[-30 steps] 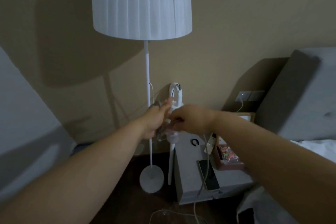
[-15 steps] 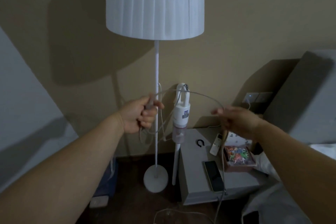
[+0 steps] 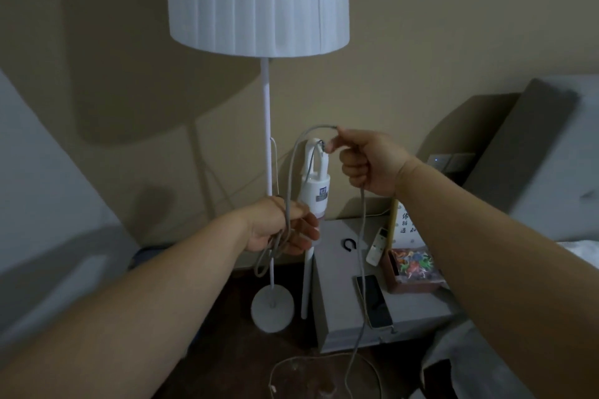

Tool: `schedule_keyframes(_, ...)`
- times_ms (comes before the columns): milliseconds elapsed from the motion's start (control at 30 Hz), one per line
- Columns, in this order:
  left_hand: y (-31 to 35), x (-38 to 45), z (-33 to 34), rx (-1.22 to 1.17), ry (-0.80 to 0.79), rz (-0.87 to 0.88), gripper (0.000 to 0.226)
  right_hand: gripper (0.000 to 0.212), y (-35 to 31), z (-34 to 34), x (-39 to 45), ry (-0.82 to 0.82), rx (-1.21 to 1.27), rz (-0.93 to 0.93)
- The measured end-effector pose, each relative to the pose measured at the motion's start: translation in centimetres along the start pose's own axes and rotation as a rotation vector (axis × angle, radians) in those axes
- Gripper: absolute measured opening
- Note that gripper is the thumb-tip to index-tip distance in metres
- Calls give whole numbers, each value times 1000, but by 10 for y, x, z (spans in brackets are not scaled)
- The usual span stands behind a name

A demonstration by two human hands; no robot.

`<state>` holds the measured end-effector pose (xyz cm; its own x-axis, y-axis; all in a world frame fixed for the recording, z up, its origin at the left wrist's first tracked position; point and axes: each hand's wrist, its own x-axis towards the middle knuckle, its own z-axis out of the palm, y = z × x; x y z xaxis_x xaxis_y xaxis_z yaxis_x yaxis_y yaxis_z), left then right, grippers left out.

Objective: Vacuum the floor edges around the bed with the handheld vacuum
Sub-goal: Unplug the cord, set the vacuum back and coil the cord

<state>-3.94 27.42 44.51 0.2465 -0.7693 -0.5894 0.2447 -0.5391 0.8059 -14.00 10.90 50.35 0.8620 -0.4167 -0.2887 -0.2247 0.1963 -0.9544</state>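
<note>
Right now my left hand (image 3: 278,230) grips the bunched cable (image 3: 293,168), my right hand (image 3: 369,165) pinches its end beside the upright vacuum (image 3: 316,191) standing between them, handle uppermost.

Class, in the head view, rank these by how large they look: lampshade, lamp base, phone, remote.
Largest to smallest:
1. lampshade
2. lamp base
3. phone
4. remote
The lampshade's nearness to the camera may exaggerate its size.
</note>
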Motion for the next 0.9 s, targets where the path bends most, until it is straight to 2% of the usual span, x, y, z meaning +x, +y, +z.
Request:
schedule_keyframes(67, -1, 0, 3, -85, -11, 52, 25, 42, 12, 3, 4, 128, -176, 129)
schedule_keyframes(133, 2, 2, 2, -247, 1, 148, 19, 43, 24, 5, 6, 179, -348, 222)
schedule_keyframes(200, 6, 3, -3, -369, 55, 204, 19, 42, 33, 2, 4, 133, -458, 291)
schedule_keyframes(267, 10, 1, -11, -437, 111, 177, 21, 42, 37, -4, 3, 57, -503, 325)
schedule_keyframes(367, 14, -1, -19, -413, 125, 37, 47, 44, 33, -11, 0, -3, -566, 345)
schedule_keyframes(433, 16, 0, -15, -279, 26, -34, 67, 45, 29, -7, 0, -28, -606, 322)
schedule_keyframes(467, 16, 2, -9, -197, -45, -61, 70, 44, 27, -3, 2, -20, -607, 285)
schedule_keyframes(600, 16, 5, 17, 4, -341, -93, 37, 38, 27, 8, 15, 20, -615, 181)
schedule_keyframes(700, 13, 3, 25, -207, -480, 31, 30, 34, 48, 7, 23, -20, -702, 177)
schedule_keyframes(767, 13, 2, 26, -437, -508, 164, 33, 29, 72, 3, 19, -43, -586, 144)
schedule_keyframes(833, 17, 3, 31, -644, -435, 296, 36, 41, 99, -10, 12, -41, -503, 120)
schedule_keyframes(900, 24, 5, 38, -803, -275, 389, 33, 52, 123, -25, 2, -39, -540, 147)
